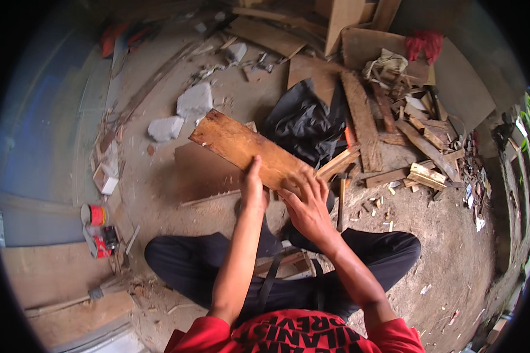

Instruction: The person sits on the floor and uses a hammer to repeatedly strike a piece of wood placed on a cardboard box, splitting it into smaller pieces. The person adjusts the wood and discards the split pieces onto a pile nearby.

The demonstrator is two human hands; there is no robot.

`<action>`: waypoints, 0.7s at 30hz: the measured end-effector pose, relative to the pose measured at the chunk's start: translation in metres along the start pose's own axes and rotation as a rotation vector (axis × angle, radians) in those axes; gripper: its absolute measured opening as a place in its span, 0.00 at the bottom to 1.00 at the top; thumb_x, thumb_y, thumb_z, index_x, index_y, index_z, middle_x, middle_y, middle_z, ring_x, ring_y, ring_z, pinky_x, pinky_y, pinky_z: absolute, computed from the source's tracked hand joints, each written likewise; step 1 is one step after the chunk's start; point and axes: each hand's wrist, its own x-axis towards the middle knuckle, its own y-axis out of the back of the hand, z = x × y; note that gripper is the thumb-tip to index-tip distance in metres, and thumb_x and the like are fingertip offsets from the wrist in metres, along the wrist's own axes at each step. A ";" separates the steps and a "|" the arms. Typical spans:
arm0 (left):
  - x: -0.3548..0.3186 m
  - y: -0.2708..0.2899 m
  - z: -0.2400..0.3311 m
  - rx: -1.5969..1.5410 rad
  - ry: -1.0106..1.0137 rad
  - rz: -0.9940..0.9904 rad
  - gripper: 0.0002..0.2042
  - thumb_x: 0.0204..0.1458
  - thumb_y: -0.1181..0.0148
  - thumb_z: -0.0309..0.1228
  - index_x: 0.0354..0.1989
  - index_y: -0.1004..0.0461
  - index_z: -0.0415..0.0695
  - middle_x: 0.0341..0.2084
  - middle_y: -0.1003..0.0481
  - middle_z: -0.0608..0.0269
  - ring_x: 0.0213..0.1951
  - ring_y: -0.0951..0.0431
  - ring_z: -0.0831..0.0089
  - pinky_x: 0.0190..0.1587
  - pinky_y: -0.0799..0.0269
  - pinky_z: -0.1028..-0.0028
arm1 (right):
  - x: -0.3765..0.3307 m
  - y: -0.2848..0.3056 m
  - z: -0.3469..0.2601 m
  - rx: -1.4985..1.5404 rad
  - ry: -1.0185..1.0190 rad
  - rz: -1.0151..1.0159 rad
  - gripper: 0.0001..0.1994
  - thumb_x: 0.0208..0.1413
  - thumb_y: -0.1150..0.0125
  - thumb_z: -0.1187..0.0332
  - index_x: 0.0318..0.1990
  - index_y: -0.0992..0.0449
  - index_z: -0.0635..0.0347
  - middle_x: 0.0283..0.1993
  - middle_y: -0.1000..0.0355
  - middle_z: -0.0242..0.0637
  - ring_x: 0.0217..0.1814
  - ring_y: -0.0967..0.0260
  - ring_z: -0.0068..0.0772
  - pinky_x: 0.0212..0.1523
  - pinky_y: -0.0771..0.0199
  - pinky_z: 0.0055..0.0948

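Note:
A flat, stained brown wooden board point(235, 141) is held tilted above my lap, its far end pointing up and left. My left hand point(254, 191) grips its near edge, thumb on the upper face and fingers hidden beneath. Over the board's right end my right hand point(308, 203) is closed, with bent fingers on the top face and edge. Close to the right hand are pale wooden strips point(339, 162) and a thin dark upright handle point(341, 205); its kind is unclear. Beneath the board's far end, a brown panel point(206, 170) lies on the floor.
Beyond the board lies a black plastic bag point(306, 117). Wood scraps point(427, 144) are heaped at the right, near a long plank point(362, 120). White blocks point(194, 100) sit far left of centre, and red cans point(94, 215) stand at the left. My crossed legs point(377, 253) frame the near floor.

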 end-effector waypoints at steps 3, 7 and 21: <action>-0.014 0.034 0.023 -0.141 0.033 0.101 0.29 0.58 0.35 0.40 0.65 0.36 0.42 0.59 0.29 0.59 0.60 0.29 0.62 0.62 0.33 0.57 | -0.015 0.010 0.011 0.261 0.117 0.199 0.27 0.49 0.30 0.72 0.59 0.30 0.57 0.68 0.38 0.49 0.72 0.44 0.56 0.72 0.51 0.53; -0.003 0.070 0.035 -0.092 -0.115 0.162 0.28 0.59 0.35 0.40 0.65 0.35 0.44 0.59 0.29 0.61 0.61 0.31 0.64 0.64 0.36 0.57 | -0.069 -0.033 0.119 0.247 -0.601 0.238 0.25 0.60 0.34 0.67 0.61 0.34 0.66 0.57 0.29 0.53 0.62 0.32 0.49 0.62 0.33 0.42; 0.034 0.081 -0.025 0.016 0.018 0.231 0.40 0.63 0.49 0.58 0.75 0.56 0.50 0.71 0.44 0.57 0.69 0.40 0.59 0.64 0.32 0.54 | -0.222 -0.149 0.253 -0.036 -1.191 -0.277 0.23 0.54 0.31 0.60 0.50 0.33 0.62 0.42 0.23 0.58 0.48 0.24 0.65 0.48 0.25 0.54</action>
